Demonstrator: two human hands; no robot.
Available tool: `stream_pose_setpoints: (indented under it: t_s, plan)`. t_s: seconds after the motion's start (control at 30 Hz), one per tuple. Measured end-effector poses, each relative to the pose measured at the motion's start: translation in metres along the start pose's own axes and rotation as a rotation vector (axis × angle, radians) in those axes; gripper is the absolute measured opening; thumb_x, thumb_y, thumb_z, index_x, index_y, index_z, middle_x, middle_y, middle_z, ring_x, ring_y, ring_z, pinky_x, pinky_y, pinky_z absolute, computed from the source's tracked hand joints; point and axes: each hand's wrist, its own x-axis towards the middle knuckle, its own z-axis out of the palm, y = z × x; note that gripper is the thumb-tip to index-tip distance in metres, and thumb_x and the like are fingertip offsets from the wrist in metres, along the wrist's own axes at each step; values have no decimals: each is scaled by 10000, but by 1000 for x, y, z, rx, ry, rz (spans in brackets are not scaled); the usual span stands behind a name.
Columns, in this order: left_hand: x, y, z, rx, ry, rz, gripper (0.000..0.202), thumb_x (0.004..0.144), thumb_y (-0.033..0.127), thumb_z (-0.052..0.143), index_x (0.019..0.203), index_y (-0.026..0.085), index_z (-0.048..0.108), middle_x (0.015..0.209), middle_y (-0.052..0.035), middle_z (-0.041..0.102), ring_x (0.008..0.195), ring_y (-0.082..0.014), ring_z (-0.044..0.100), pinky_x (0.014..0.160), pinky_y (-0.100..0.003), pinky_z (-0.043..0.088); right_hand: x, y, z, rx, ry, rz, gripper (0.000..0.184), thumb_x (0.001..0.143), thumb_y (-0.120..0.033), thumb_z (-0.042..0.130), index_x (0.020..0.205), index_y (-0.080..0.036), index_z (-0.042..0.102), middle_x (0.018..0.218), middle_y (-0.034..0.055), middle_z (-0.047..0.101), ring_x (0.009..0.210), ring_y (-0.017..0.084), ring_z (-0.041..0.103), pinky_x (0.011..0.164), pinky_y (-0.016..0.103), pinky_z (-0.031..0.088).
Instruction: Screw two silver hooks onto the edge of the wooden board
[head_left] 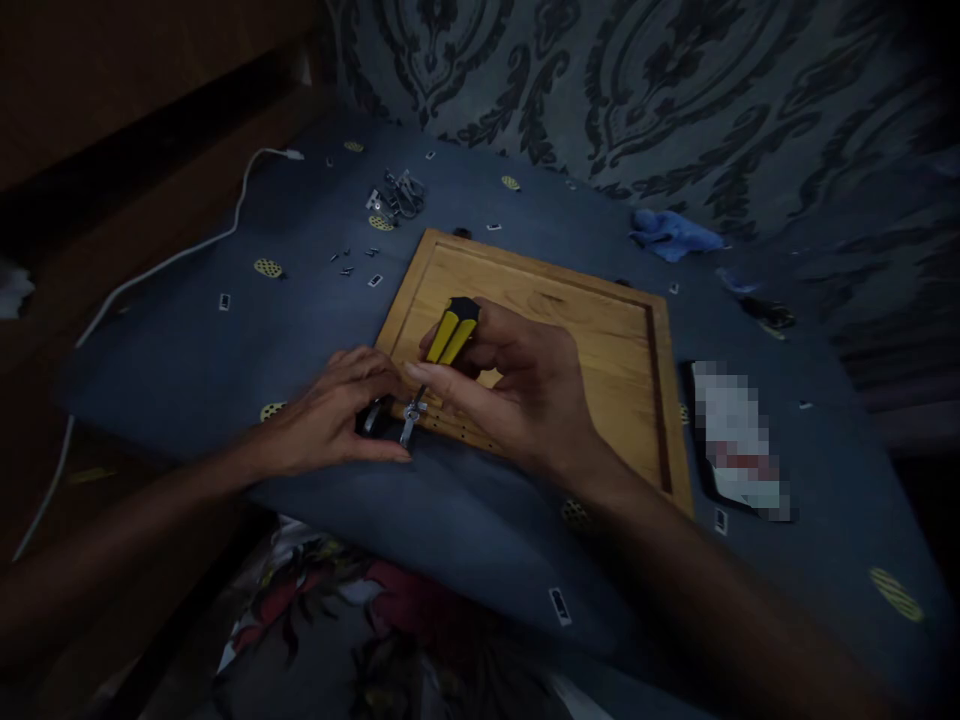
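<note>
A screwdriver with a yellow and black handle point(454, 335) is gripped by my right hand point(536, 385), thumb and fingers round the handle. Its shaft points down at a metal hinge point(410, 415) on the near left corner of a wooden panel point(540, 320) with a raised rim. My left hand point(341, 410) curls round the hinge from the left, its thumb against the near end and its fingers at the panel's corner. A row of small dark holes runs along the panel's near edge. Whether a screw sits under the screwdriver tip is too small to tell.
More metal hinges point(397, 193) lie in a pile at the back, with several loose screws point(346, 270) nearer. A phone point(739, 440) is right of the panel. A blue crumpled cloth or glove point(675, 235) lies by the wall. A white cable point(240, 210) runs along the left.
</note>
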Motion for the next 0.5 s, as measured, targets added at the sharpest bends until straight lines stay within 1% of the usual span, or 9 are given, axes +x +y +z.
stream_pose_setpoints:
  t_s: [0.07,0.13,0.17,0.23,0.3,0.37,0.5]
  plan:
    - [0,1,-1,-4,-4,-19,513,929,665,701,1181,218,671,1105,-52,688,1068,-271,620,979,-405,459,-1,3,5,-89,93,-91,293,892,-338,831,757,-228,595,668,-51,611,553,113,584,526,266,514]
    - [0,3,-1,-2,-9,-34,535,928,700,673,1151,213,679,1113,-60,694,1082,-276,622,972,-402,459,-2,3,7,-100,210,-155,324,894,-318,825,742,-242,549,643,-57,566,538,114,557,518,274,510]
    - [0,4,-2,-2,-13,-43,543,924,710,668,1138,211,683,1125,-65,698,1096,-279,622,977,-402,456,-1,2,8,-74,262,-157,320,914,-325,805,749,-248,541,650,-54,561,535,115,552,508,278,509]
    - [0,5,-2,-4,-12,-54,557,918,723,663,1122,206,688,1144,-75,705,1122,-283,621,999,-405,448,2,-1,6,8,328,-111,276,967,-346,743,793,-257,548,696,-45,582,532,114,549,488,284,509]
    - [-1,6,-3,-12,-1,-53,560,916,726,661,1118,205,692,1137,-79,709,1121,-280,621,1011,-405,448,5,-4,3,74,323,-62,224,1001,-353,697,849,-265,558,756,-38,610,543,110,557,492,285,529]
    - [-1,7,-2,-18,8,-49,557,913,719,671,1131,207,695,1129,-78,712,1107,-276,622,1011,-402,454,7,-4,0,103,274,-46,196,1003,-341,691,878,-272,558,791,-32,621,567,110,574,509,280,552]
    - [-1,7,-2,-9,-2,-69,541,894,691,722,1158,219,701,1147,-76,714,1130,-283,616,1038,-416,445,3,3,-3,176,169,5,205,975,-312,719,865,-272,551,797,-30,627,578,110,602,511,264,568]
